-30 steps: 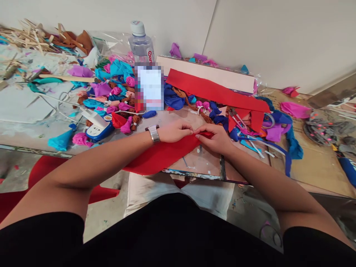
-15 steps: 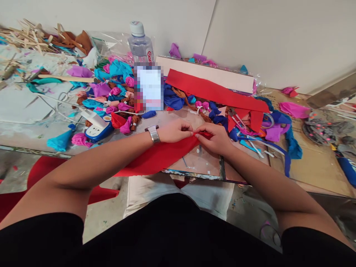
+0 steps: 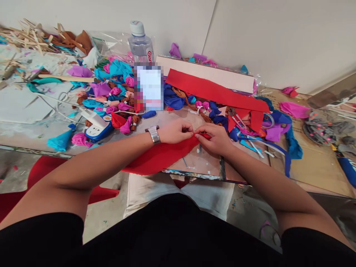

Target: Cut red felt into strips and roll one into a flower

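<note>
A strip of red fabric [image 3: 158, 157] slants across the near edge of the table under my hands. My left hand [image 3: 176, 130], with a metal-banded watch [image 3: 153, 134] on its wrist, pinches the strip's far end. My right hand [image 3: 214, 138] is closed on the same end, thumb and forefinger pressed together, almost touching the left fingertips. The exact fold between the fingers is hidden. Beyond them, a second red fabric strip [image 3: 217, 91] lies over a heap of scraps, close to small metal scissors [image 3: 236, 118].
A bottle [image 3: 141, 46] and a blurred lit screen [image 3: 150, 89] stand at the back. Rolled fabric pieces [image 3: 111, 91] crowd the left, with a blue-and-white power strip [image 3: 98, 129] and its cable. Wooden sticks [image 3: 27, 35] are piled far left; cardboard [image 3: 314, 155] lies right.
The red strip's lower left end has drawn in slightly toward the right. Both hands keep nearly the same place and pinch.
</note>
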Motion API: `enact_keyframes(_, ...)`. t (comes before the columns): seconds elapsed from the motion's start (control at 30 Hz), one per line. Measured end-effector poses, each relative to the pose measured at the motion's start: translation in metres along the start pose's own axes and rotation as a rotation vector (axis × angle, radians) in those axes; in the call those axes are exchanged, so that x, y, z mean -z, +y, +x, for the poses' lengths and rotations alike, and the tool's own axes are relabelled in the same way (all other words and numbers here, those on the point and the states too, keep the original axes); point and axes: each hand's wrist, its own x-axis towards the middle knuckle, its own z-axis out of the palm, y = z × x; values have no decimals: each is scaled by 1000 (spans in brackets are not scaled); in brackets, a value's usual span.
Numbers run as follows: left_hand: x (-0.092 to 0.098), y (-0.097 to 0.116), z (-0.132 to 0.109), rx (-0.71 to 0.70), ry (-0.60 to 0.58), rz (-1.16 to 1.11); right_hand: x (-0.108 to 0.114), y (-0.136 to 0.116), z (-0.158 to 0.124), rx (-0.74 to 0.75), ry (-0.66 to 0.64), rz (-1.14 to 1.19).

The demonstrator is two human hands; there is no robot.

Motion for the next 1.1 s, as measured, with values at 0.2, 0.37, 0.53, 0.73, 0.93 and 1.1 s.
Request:
enact_keyframes(0.2, 0, -2, 1, 6, -6, -33, 0, -1, 1, -36, -10, 10)
enact_keyframes(0.37, 0, -2, 0, -6, -19, -13, 0, -2, 1, -34, -49, 1)
enact_keyframes(0.53, -1, 2, -4, -67, 3, 96, -3, -1, 0, -64, -68, 30)
enact_keyframes(0.73, -1, 11, -8, -81, 53, 239, -5, 1, 2, -92, -104, 86)
enact_keyframes(0.93, -2, 15, -11, -140, 59, 367, -5, 0, 2, -83, -149, 91)
enact_keyframes(1.1, -4, 17, -12, -152, 82, 410, -8, 0, 1, -66, -175, 59)
